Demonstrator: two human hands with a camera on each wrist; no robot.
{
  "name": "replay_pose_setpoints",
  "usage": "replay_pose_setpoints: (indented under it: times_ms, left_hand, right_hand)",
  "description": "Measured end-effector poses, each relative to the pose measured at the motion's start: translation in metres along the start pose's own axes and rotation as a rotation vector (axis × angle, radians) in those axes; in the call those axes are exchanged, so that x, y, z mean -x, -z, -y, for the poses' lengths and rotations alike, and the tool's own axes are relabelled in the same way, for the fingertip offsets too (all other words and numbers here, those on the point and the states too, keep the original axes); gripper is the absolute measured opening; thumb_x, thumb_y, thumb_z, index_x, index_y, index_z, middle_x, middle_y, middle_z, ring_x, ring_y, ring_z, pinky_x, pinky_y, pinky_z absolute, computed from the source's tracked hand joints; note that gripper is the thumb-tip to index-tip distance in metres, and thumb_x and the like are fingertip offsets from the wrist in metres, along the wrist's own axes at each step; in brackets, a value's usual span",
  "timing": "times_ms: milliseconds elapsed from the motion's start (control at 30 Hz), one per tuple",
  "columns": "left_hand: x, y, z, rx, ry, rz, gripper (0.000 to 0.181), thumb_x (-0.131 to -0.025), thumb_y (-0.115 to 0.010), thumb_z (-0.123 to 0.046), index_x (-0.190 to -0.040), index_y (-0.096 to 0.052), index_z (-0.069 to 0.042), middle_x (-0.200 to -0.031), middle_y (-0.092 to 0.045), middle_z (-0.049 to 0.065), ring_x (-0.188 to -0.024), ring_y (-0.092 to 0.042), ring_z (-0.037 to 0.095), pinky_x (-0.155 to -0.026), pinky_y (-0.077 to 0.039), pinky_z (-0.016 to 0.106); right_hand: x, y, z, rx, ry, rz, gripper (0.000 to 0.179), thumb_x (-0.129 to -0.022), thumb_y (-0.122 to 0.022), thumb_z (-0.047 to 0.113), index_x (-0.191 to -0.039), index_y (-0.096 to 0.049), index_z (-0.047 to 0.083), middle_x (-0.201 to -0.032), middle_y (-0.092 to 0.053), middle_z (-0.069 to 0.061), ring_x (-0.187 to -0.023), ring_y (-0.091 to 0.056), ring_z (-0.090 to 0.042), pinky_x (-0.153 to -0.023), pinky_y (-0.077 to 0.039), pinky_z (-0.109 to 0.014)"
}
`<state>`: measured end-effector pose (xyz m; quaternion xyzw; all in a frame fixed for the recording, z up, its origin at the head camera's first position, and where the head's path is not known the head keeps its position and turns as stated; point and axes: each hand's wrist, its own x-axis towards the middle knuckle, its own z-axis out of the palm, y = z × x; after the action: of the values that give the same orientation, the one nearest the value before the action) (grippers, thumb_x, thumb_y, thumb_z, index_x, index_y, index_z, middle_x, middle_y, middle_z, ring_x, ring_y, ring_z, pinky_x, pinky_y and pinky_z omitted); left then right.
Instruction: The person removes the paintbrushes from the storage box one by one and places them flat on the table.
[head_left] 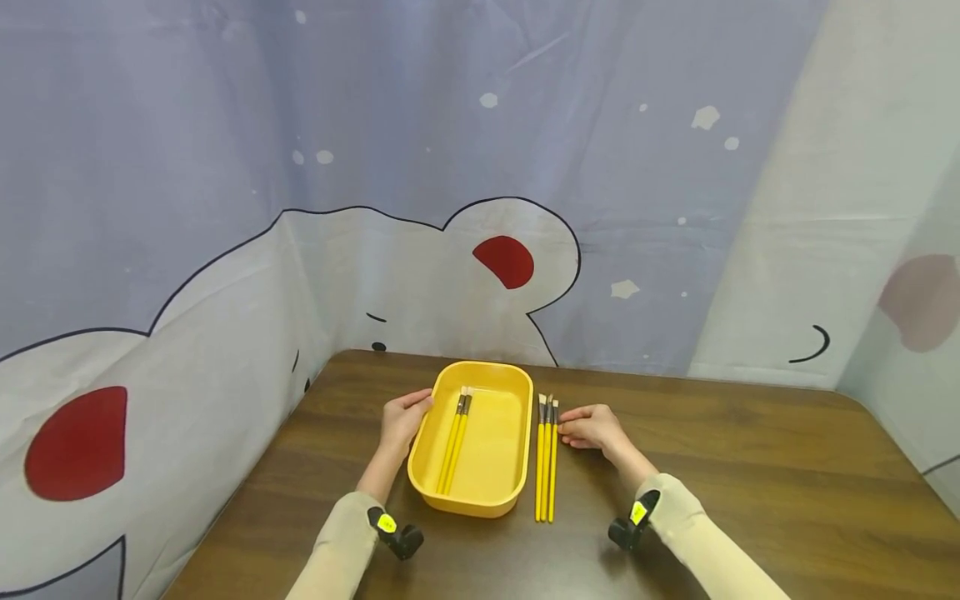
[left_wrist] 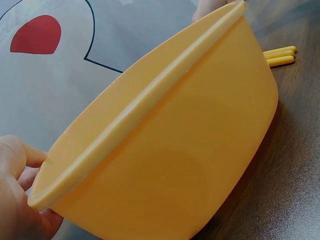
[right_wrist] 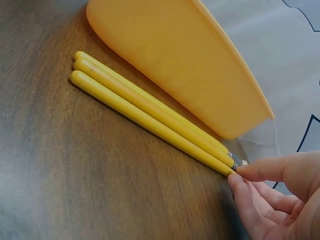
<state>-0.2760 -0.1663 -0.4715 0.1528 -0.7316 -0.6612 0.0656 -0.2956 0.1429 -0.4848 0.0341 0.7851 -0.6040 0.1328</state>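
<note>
A yellow plastic tray [head_left: 522, 467] stands on the table, with two paintbrushes [head_left: 454, 446] lying lengthwise in its left half. My left hand [head_left: 402, 421] grips the tray's left rim near the far end; in the left wrist view its thumb goes over the rim and fingers [left_wrist: 51, 222] lie under it. Three yellow-handled paintbrushes [head_left: 546, 467] lie side by side just right of the tray, bristles pointing away from me. My right hand [head_left: 592, 427] pinches the rightmost paintbrush [right_wrist: 145, 120] near its metal ferrule, which the fingertips partly hide in the right wrist view.
The brown wooden table [head_left: 750, 475] extends to the right of the brushes and toward me. A printed curtain [head_left: 630, 208] hangs along the table's far edge and down its left side. Each sleeve carries a small black wrist camera [head_left: 401, 540].
</note>
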Motion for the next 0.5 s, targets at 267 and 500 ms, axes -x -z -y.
replay_pose_setpoints:
  times_ms: [267, 500]
  left_hand:
    - [-0.001, 0.0, 0.0, 0.0, 0.01, -0.002, 0.03, -0.093, -0.06, -0.01, -0.119, -0.065, 0.004, -0.126, -0.06, 0.027, -0.111, -0.062, 0.038, -0.089, -0.056, 0.039]
    - [-0.001, -0.001, 0.0, -0.012, 0.008, -0.016, 0.03, -0.093, -0.06, -0.01, -0.119, -0.065, 0.004, -0.125, -0.061, 0.027, -0.109, -0.063, 0.037, -0.089, -0.056, 0.04]
  right_hand:
    - [0.002, -0.002, 0.004, 0.007, 0.019, 0.003, 0.032, -0.082, -0.067, -0.001, -0.11, -0.062, -0.015, -0.075, -0.072, -0.006, -0.06, -0.065, -0.008, -0.057, -0.057, -0.022]
    - [0.005, -0.002, 0.014, 0.067, 0.044, -0.003, 0.034, -0.081, -0.068, 0.001, -0.111, -0.063, -0.013, -0.083, -0.073, -0.013, -0.069, -0.069, -0.014, -0.068, -0.06, -0.03]
